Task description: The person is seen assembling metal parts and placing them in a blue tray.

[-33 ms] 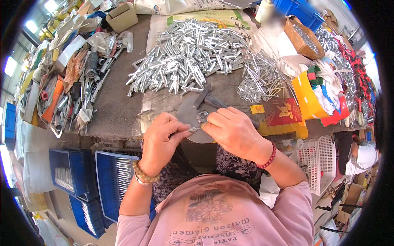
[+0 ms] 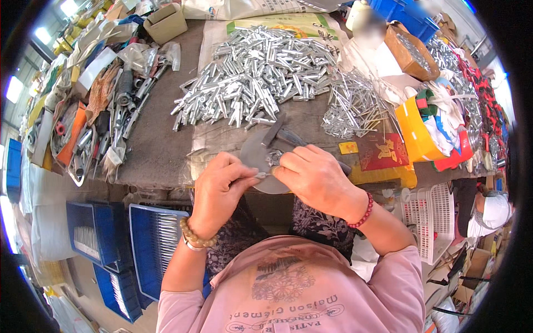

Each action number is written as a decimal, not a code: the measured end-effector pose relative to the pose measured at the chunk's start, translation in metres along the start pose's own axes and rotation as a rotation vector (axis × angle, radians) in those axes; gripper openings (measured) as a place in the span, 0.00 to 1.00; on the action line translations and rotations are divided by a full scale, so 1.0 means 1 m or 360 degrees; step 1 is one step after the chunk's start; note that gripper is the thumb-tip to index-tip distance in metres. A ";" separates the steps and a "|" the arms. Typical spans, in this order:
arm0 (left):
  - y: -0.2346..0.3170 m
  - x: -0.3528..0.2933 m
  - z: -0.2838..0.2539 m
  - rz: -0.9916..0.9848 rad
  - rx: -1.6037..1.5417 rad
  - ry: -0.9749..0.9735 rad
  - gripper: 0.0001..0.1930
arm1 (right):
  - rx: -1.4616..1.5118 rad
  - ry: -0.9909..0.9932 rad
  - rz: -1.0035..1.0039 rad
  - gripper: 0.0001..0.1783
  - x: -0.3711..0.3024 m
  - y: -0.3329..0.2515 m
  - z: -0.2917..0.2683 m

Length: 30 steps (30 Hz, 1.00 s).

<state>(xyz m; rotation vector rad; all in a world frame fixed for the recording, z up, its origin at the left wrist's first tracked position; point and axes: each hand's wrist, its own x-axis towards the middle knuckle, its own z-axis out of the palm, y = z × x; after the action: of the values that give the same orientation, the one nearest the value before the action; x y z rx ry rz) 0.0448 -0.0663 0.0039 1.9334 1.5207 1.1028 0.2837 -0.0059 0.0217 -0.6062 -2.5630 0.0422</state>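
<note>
Left fingers (image 2: 242, 171) pinch a silvery piece (image 2: 261, 175) — right fingers (image 2: 285, 176) just beside it.

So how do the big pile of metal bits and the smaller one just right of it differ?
The big pile holds thick, rod-like pieces; the smaller pile, mostly thin, pin-like ones. The big pile spreads wide across the middle; the smaller pile covers much less, to the right. Both are silvery and loosely heaped, their pieces pointing every which way.

A person (image 2: 297, 288) is wearing a pink short-sleeved shirt (image 2: 333, 266) with dark floral print (image 2: 283, 279), dark flower-patterned trousers (image 2: 322, 225), a tan round-beaded bracelet (image 2: 185, 228) and slim silvery bangle (image 2: 192, 246) at left, a red beaded bracelet (image 2: 367, 214) at right.
</note>
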 end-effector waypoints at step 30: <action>-0.004 -0.007 0.008 0.0167 0.0192 0.0154 0.07 | -0.0519 0.0028 -0.0682 0.03 0.161 0.035 0.081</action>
<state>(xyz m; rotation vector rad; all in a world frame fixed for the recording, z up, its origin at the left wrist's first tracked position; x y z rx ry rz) 0.0482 -0.0705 -0.0061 2.0889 1.5854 1.1891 0.1348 0.1007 0.0211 -0.1551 -2.6458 -0.5313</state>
